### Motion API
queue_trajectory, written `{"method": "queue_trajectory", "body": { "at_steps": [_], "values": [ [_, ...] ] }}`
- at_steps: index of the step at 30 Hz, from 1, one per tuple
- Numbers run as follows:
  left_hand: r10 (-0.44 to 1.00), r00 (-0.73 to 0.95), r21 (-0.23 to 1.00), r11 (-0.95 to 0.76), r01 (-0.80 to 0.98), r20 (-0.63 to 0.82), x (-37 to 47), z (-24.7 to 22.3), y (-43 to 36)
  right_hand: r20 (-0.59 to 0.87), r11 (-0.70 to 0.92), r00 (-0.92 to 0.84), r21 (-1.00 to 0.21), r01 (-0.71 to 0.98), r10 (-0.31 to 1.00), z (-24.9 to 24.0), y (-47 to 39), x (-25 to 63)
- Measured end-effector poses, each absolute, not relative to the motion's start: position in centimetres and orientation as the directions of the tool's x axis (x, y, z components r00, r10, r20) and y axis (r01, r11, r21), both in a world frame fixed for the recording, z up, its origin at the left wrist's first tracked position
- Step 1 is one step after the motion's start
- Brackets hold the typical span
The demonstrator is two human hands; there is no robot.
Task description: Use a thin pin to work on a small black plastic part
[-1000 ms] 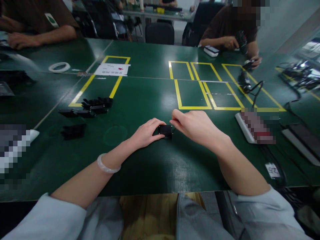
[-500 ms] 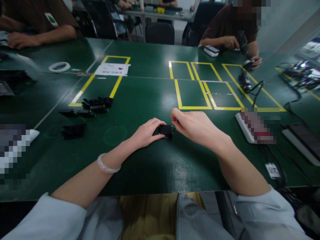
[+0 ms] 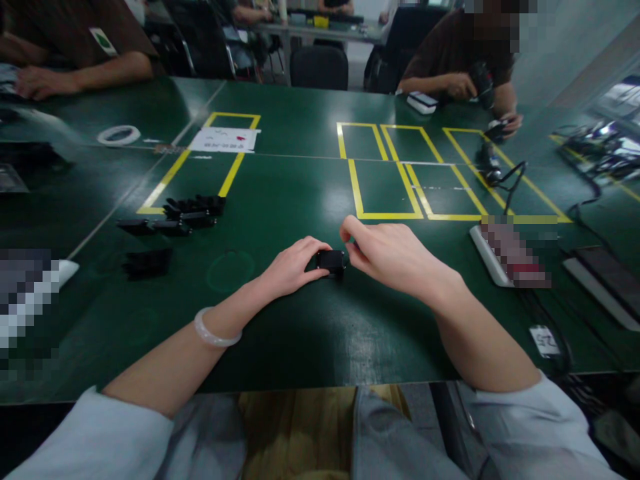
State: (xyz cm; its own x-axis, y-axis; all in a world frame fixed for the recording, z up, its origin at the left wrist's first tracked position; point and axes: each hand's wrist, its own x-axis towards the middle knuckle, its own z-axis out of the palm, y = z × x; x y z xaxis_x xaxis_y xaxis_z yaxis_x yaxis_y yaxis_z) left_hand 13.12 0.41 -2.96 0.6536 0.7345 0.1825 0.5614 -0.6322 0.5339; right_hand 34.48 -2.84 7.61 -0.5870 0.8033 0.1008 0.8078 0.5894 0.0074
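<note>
Head view: our L hand (image 3: 287, 268) has the block (image 3: 331, 261), black, btwn thumb & fingers, so that grip is narrow, holding it. Block sits on the green tabletop (image 3: 300, 347), near side, approx mid, btwn both hands. Our R hand (image 3: 395, 253) is just right of it, fingers curled in by the block's right edge; whether that grip holds anything small, we can't tell, fingertips are hidden. We've a pale bangle (image 3: 217, 337) on the L wrist.

To the left on the tabletop, a group of black parts (image 3: 173, 228), w/ one more part (image 3: 149, 263) nearer us. Farther back: white ring (image 3: 117, 142) & a sheet (image 3: 225, 139) across a yellow-taped box. More yellow tape (image 3: 390, 215) outlines far right of ctr. Right of our R hand, a white-edged device (image 3: 487, 260), blurred on top; nearer us, a tag (image 3: 545, 341) reading "25". Far right, a co-worker's hand (image 3: 463, 85) is on a dark tool (image 3: 483, 83).
</note>
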Motion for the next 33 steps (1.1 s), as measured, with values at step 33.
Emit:
{"method": "queue_trajectory", "body": {
  "at_steps": [33],
  "values": [
    [0.734, 0.650, 0.534, -0.637, 0.556, 0.199, 13.11, -3.07, 0.42, 0.085, 0.576, -0.572, -0.043, 0.816, 0.816, 7.59, -2.59, 34.60]
  ]
}}
